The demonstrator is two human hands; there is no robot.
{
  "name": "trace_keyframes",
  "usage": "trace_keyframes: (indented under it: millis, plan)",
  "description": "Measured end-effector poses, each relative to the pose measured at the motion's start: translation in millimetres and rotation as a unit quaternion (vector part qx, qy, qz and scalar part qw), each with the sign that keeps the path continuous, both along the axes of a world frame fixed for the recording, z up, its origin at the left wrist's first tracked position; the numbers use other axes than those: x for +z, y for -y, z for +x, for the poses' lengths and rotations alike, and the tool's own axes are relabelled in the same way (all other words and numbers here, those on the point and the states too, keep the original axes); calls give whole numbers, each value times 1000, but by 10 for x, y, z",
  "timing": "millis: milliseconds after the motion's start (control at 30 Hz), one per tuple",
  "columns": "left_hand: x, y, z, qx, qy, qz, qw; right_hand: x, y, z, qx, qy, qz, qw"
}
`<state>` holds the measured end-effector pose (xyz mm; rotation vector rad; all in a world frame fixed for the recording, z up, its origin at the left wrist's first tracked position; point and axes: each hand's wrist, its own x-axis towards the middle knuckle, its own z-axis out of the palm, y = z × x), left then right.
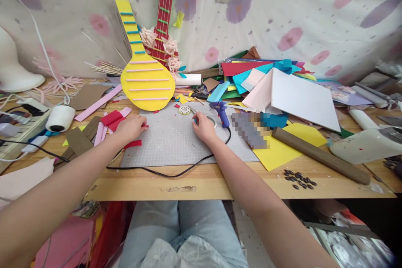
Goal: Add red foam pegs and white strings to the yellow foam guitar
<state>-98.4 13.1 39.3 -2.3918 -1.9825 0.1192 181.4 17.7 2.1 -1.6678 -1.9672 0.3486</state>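
My left hand [133, 128] is closed over the left part of the grey cutting mat [169, 134], with a small red piece [145, 125] at its fingertips. Red strips [112, 117] lie under and beside this wrist, and another red piece [133, 144] rests just below it. My right hand [204, 127] is curled on the mat around a pair of scissors [214, 121], whose handle loop shows past the knuckles. A bit of blue shows by its fingers. Beyond it sits a purple glue gun [221, 113]. A roll of tape [184, 110] lies between the hands.
A yellow lute-shaped craft [148, 81] leans at the back before a red one [165, 12] with flowers. Coloured sheets [260, 75] pile up at the right. A brown roll [320, 155] and black beads [300, 179] lie right. The glue gun's cord [176, 176] crosses the front.
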Motion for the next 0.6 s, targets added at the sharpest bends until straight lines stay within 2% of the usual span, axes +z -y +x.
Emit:
trace_keyframes:
  millis: [100,267,333,433,600]
  plan:
    - [21,-13,48,2,-23,-10,1000,12,4,-2,1,3,-6,1000]
    - [-11,10,205,-67,-61,-2,996,5,0,4,7,0,-4,1000]
    - [-56,29,260,-67,-62,2,996,1,-1,7,7,-5,-4,1000]
    - [-117,0,298,-15,-5,4,1000,-1,-3,8,6,-10,-2,1000]
    - [-107,-201,381,133,104,42,985,-8,-10,9,4,-23,3,1000]
